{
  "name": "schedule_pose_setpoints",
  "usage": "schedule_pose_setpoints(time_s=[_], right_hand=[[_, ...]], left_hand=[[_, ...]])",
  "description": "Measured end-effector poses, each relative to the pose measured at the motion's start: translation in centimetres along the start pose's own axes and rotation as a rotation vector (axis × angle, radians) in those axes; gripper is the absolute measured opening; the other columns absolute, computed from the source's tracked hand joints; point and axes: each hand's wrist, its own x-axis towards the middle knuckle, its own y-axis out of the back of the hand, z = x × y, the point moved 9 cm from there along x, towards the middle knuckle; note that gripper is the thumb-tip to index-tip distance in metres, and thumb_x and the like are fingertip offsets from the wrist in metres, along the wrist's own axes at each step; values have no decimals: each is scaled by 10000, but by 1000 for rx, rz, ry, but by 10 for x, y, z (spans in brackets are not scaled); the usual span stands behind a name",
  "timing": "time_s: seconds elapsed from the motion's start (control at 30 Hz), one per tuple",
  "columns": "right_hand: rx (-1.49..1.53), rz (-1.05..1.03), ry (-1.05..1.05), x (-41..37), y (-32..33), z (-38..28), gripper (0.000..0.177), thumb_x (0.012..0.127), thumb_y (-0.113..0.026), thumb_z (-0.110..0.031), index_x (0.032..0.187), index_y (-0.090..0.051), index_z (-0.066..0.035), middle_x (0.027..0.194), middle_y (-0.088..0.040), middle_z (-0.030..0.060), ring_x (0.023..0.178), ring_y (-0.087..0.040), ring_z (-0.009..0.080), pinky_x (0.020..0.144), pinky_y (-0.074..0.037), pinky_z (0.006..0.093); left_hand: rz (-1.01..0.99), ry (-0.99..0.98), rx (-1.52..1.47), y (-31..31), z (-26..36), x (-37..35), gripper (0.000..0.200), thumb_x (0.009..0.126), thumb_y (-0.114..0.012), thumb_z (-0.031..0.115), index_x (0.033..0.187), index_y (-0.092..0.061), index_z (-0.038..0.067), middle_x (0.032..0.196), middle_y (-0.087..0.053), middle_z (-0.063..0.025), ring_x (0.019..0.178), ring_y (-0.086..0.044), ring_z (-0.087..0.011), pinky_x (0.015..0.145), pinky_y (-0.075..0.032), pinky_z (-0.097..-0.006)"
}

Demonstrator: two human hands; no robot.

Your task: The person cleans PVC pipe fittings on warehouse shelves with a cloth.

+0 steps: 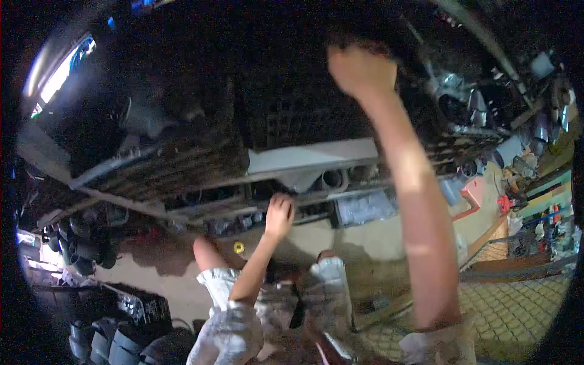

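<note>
My right hand [363, 70] is raised high into the dark upper part of the shelving. Its fingers are closed, and what they hold, if anything, is lost in shadow. Lower down, my left hand [280, 214] is at the front edge of a shelf [237, 181], its fingers loosely bent and slightly apart with nothing visible in them. Just above it lies a long pale panel [313, 156]. To its right, the round end of a dark pipe fitting [332, 178] faces out of the shelf.
Dark pipe fittings [82, 258] hang at left, with more grey ones [115, 340] below. A clear plastic-wrapped bundle [365, 208] sits on a lower shelf. A yellow ring [239, 247] lies on the floor. Wire mesh [511, 304] and a red-edged box [477, 194] are at right.
</note>
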Motion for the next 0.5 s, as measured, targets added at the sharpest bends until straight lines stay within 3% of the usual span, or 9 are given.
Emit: schedule_pose_setpoints(time_s=[0.13,0.23,0.3,0.33,0.37,0.4,0.43,0.5], right_hand=[[25,-95,-7,-4,0,0,455,803,-311,-388,839,-618,-54,901,-582,152,851,-557,310,750,-440,375],[72,-5,-16,-4,3,2,426,789,-343,-385,766,-634,-74,797,-603,134,773,-579,294,725,-443,370],[101,6,3,-4,2,2,420,787,-345,-380,747,-637,-80,783,-607,122,770,-582,280,715,-444,366],[107,32,1,-7,4,2,377,766,-376,-354,715,-636,-86,746,-607,111,739,-586,268,668,-444,372],[113,60,-6,-9,8,2,335,745,-407,-328,683,-635,-92,710,-608,100,707,-590,256,620,-445,378],[121,96,-10,-9,11,2,294,724,-438,-303,650,-635,-98,674,-609,89,676,-595,244,573,-445,384],[168,159,44,-8,10,1,252,700,-454,-268,641,-635,-104,671,-608,87,655,-594,243,553,-447,377],[167,192,53,-7,15,3,318,748,-425,-294,660,-635,-73,697,-604,105,683,-586,256,623,-463,365]], left_hand=[[-65,-72,-20,37,19,-55,155,657,-567,53,802,-529,16,940,-490,-137,938,-428,-336,826,-357,-413],[-15,75,30,105,26,-87,143,658,-577,48,795,-548,17,954,-500,-129,958,-419,-336,826,-349,-403],[24,324,-49,147,2,-110,133,671,-564,30,802,-563,13,912,-520,-124,913,-458,-300,836,-338,-388],[230,424,-190,177,-5,-122,101,713,-531,30,805,-564,7,893,-526,-130,906,-473,-279,837,-343,-373],[290,367,-124,202,-16,-136,108,753,-506,38,840,-553,-6,893,-535,-122,895,-491,-238,813,-366,-332],[448,609,-275,230,-10,-141,126,786,-483,57,875,-535,-16,890,-545,-106,865,-502,-195,789,-383,-292],[534,580,-304,245,-28,-156,148,810,-469,74,911,-523,-19,893,-547,-88,832,-501,-156,778,-382,-265],[692,617,-342,280,-17,-165,161,832,-449,94,917,-523,-21,894,-542,-73,829,-494,-142,778,-379,-260]])
